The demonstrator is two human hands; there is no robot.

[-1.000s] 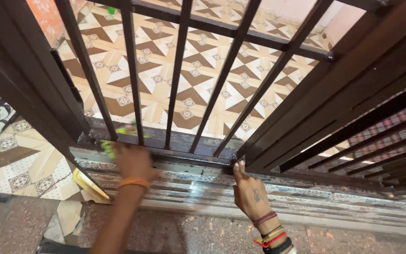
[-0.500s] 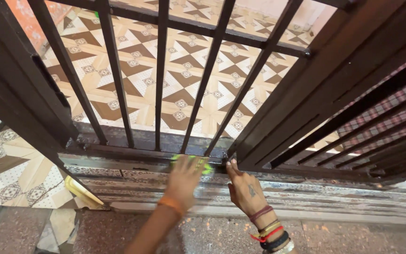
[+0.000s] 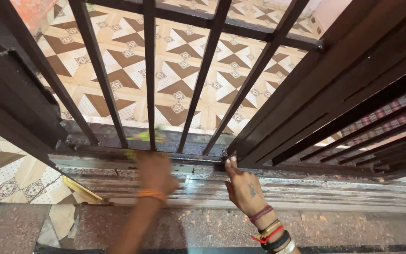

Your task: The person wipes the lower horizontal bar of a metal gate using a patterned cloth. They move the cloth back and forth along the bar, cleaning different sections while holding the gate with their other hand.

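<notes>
Green cleaning cloth (image 3: 144,137), blurred, is pressed on the dark metal gate's bottom rail (image 3: 118,153) by the closed left hand (image 3: 155,171). Right hand (image 3: 243,186), fingers half-curled, is braced against the frame; knuckles risk being scraped on bars.

A green cloth (image 3: 143,137), blurred, lay pressed against the bottom rail (image 3: 118,151) of the dark brown barred metal gate (image 3: 203,75), showing between two upright bars. The rail ran level above a worn, scuffed metal threshold (image 3: 269,188), its paint patchy.
</notes>
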